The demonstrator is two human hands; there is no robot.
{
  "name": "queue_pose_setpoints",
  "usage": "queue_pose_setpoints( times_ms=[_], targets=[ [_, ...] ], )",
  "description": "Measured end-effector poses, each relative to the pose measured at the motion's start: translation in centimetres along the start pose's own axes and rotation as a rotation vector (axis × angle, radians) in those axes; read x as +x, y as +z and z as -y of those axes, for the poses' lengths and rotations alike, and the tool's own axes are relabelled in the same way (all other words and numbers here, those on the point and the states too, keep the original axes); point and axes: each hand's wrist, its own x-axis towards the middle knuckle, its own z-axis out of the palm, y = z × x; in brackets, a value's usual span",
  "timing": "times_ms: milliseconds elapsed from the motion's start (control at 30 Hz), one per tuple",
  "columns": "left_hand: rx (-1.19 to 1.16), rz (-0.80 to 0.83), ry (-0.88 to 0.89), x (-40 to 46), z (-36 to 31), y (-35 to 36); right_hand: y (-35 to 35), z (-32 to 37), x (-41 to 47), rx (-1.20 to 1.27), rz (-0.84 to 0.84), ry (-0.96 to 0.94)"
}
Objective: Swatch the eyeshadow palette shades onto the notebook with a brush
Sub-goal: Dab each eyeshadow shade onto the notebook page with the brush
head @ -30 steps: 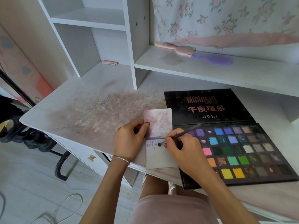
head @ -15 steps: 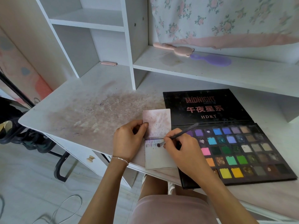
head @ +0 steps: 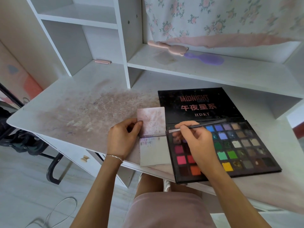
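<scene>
Watching the head view, I see the left hand [head: 122, 139] pinning the notebook [head: 153, 137] at its fold, thumb and fingers curled onto the left edge of the upper page. The notebook lies open on the desk [head: 65, 112], just left of the palette [head: 222, 142] and touching its edge; faint purple swatches sit along the top of the lower page. The right hand [head: 199, 145] pinches the brush [head: 197, 126] between thumb and fingers and hovers over the palette's left columns, the brush head pointing left, near the upper-left pans. Whether the bristles touch a pan I cannot tell. Two hairbrushes [head: 185, 52] lie on the shelf [head: 213, 71] behind.
</scene>
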Motion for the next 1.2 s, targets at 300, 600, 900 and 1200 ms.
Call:
queue_pose_setpoints(
  times_ms=[300,600,900,1200],
  targets=[
    [-0.025,0.001,-0.015,0.0,0.3,0.1,-4.4,-0.4,-0.9,-0.124,-0.198,-0.006],
    [-0.008,-0.017,0.010,0.0,0.4,0.4,-10.5,-1.1,-1.2,-0.273,-0.404,0.014],
    [0.011,-0.027,0.037,0.1,0.5,0.5,-13.3,-2.6,-0.8,-0.420,-0.496,0.040],
    [0.030,-0.019,0.043,0.1,0.6,0.6,-13.0,-2.8,-0.7,-0.531,-0.375,0.050]
  ],
)
